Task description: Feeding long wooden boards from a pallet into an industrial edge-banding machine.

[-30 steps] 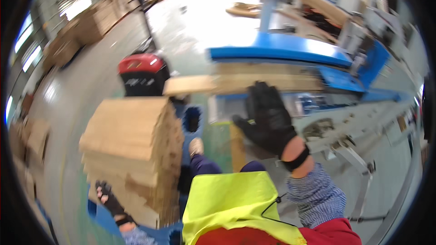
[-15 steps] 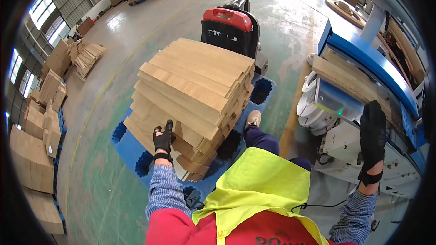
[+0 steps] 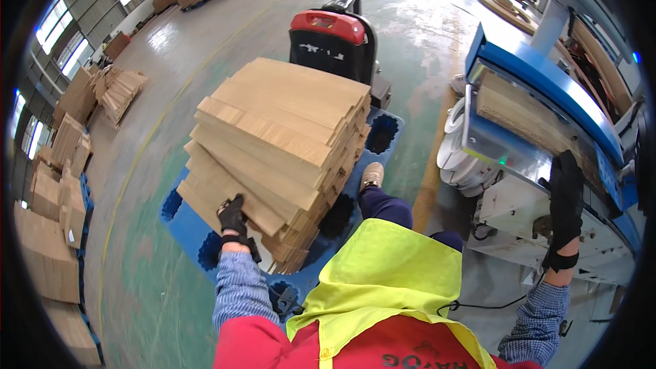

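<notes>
A tall stack of flat wooden boards [image 3: 273,96] rests on a blue plastic pallet [image 3: 179,215] in front of me. My left hand [image 3: 233,217], in a black glove with bare fingertips, is at the stack's near left corner. Its fingers are curled at the end of a light wooden board [image 3: 236,191] that lies askew among the others. To the right, my black-gloved right hand [image 3: 566,195] lies with fingers stretched out at the front edge of a blue and grey machine [image 3: 547,82]. A wooden panel [image 3: 523,115] sits on the machine's bed beside those fingers.
Behind the stack stands a red and black pallet truck [image 3: 331,37]. White coiled hoses [image 3: 454,150] hang by the machine. More board stacks [image 3: 44,239] line the left side. My shoe [image 3: 372,174] is close to the pallet's right edge.
My left hand has curled its fingers at the stack's corner, and a board there now lies more askew. The panel on the machine has slid inward from the bed's far left edge.
</notes>
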Demonstrator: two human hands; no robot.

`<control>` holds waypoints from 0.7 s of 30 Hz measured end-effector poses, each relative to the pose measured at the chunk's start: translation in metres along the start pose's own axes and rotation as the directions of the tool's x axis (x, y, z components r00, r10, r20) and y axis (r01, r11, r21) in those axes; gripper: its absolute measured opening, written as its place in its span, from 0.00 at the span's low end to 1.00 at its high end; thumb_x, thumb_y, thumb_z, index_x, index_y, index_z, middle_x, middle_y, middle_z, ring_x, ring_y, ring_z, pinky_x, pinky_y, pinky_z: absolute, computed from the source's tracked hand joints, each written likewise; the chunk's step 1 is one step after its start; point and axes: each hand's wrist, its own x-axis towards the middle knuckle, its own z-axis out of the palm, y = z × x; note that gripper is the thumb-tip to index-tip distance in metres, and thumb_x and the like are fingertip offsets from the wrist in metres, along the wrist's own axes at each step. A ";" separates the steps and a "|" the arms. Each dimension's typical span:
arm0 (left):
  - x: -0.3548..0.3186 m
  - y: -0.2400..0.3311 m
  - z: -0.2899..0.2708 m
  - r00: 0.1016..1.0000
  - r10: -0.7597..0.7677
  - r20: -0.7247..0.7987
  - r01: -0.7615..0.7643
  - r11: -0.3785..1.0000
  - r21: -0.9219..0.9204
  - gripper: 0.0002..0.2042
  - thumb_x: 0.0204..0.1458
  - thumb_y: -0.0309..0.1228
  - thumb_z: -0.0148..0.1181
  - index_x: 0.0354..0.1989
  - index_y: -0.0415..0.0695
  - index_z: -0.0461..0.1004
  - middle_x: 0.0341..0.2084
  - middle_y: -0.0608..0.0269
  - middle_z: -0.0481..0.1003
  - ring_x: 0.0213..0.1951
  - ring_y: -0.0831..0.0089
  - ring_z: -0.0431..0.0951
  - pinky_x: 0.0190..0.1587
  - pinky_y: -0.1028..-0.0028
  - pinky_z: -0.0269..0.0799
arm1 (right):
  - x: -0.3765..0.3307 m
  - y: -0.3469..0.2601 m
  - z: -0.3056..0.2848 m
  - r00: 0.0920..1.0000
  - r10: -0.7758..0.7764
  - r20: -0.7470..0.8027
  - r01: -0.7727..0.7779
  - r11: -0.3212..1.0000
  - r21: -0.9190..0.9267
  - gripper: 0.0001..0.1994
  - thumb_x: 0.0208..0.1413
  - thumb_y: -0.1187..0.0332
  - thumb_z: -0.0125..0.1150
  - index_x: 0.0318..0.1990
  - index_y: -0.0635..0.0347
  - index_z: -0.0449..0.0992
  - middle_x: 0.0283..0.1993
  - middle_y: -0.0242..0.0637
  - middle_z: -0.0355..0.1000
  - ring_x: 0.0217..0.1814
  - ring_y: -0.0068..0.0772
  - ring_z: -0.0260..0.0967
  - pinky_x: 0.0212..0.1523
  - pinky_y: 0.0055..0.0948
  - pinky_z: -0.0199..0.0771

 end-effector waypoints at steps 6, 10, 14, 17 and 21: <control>0.059 -0.032 -0.086 0.664 0.539 0.519 -0.455 -0.261 0.852 0.14 0.61 0.36 0.52 0.45 0.41 0.79 0.40 0.57 0.82 0.42 0.62 0.81 0.44 0.65 0.78 | -0.019 0.026 -0.006 0.975 -0.134 -0.178 0.090 0.968 -0.232 0.18 0.64 0.65 0.55 0.57 0.65 0.74 0.60 0.53 0.72 0.64 0.54 0.67 0.65 0.46 0.66; 0.114 0.014 -0.212 0.086 0.553 0.829 0.596 -0.695 0.402 0.29 0.67 0.43 0.39 0.75 0.45 0.50 0.75 0.62 0.49 0.71 0.60 0.56 0.69 0.62 0.55 | -0.001 -0.019 0.002 0.971 -0.085 -0.222 0.089 0.996 0.008 0.20 0.64 0.58 0.55 0.55 0.64 0.74 0.60 0.53 0.71 0.65 0.53 0.66 0.68 0.51 0.58; 0.104 0.064 -0.126 0.336 0.731 0.593 -0.324 -0.502 0.802 0.27 0.70 0.35 0.37 0.77 0.50 0.48 0.73 0.55 0.55 0.64 0.57 0.68 0.60 0.70 0.68 | -0.009 -0.010 -0.018 0.991 0.023 -0.132 -0.016 0.998 0.055 0.22 0.61 0.56 0.58 0.55 0.65 0.72 0.58 0.53 0.71 0.65 0.51 0.65 0.67 0.53 0.59; 0.067 0.092 -0.053 0.504 0.790 0.349 -0.699 0.136 0.702 0.25 0.69 0.34 0.40 0.74 0.45 0.52 0.70 0.51 0.59 0.65 0.55 0.68 0.61 0.66 0.68 | -0.012 -0.012 -0.028 0.991 -0.032 -0.133 0.039 0.998 0.049 0.23 0.59 0.55 0.60 0.52 0.67 0.72 0.57 0.51 0.69 0.64 0.52 0.64 0.67 0.53 0.59; 0.039 0.111 0.016 0.528 0.747 0.403 -0.846 0.504 0.176 0.23 0.69 0.34 0.43 0.70 0.39 0.59 0.66 0.46 0.64 0.65 0.52 0.67 0.63 0.61 0.67 | -0.010 -0.012 -0.017 0.957 -0.044 -0.285 0.067 0.995 0.071 0.23 0.58 0.52 0.60 0.50 0.64 0.73 0.56 0.51 0.70 0.65 0.52 0.64 0.68 0.53 0.58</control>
